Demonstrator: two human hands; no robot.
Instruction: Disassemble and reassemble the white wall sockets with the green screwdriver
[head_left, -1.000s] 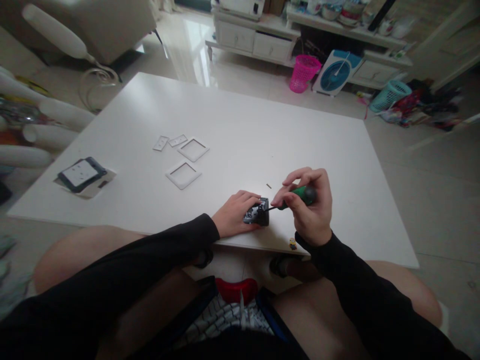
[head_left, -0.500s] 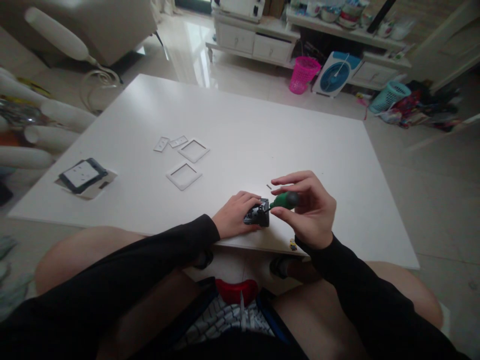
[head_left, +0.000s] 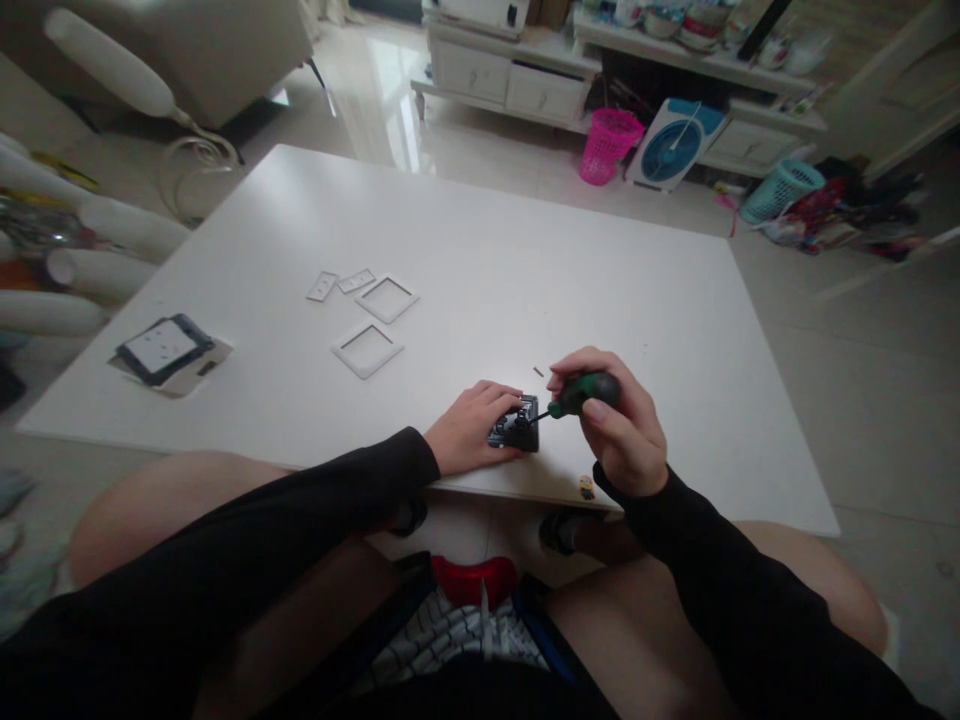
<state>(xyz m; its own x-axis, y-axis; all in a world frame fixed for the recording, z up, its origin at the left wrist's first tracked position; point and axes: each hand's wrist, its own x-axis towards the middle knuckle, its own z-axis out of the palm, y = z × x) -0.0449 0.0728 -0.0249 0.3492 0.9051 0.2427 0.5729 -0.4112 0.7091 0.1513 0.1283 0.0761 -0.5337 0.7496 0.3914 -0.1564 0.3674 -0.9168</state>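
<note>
Near the table's front edge, my left hand (head_left: 476, 425) is closed around a black socket module (head_left: 529, 432), holding it against the white tabletop. My right hand (head_left: 626, 430) grips the handle of a green and black screwdriver (head_left: 592, 392). Its thin shaft slants down to the left and its tip meets the socket module; whether it sits in a screw is too small to tell. A short metal piece (head_left: 538, 371) lies just beyond the module. Close to my right wrist, a small yellow and blue figure (head_left: 586, 487) rests at the table edge.
Two white square frames (head_left: 367, 368) and two small white cover plates (head_left: 322, 287) lie left of centre on the white table (head_left: 480, 240). A socket with a white face (head_left: 161, 348) rests at the far left. Beyond the table stand a pink basket (head_left: 609, 147) and a fan (head_left: 670, 150).
My right hand's fingers have closed around the screwdriver handle, which has tilted further right and exposes more of the shaft. My left hand and the socket module stay in place.
</note>
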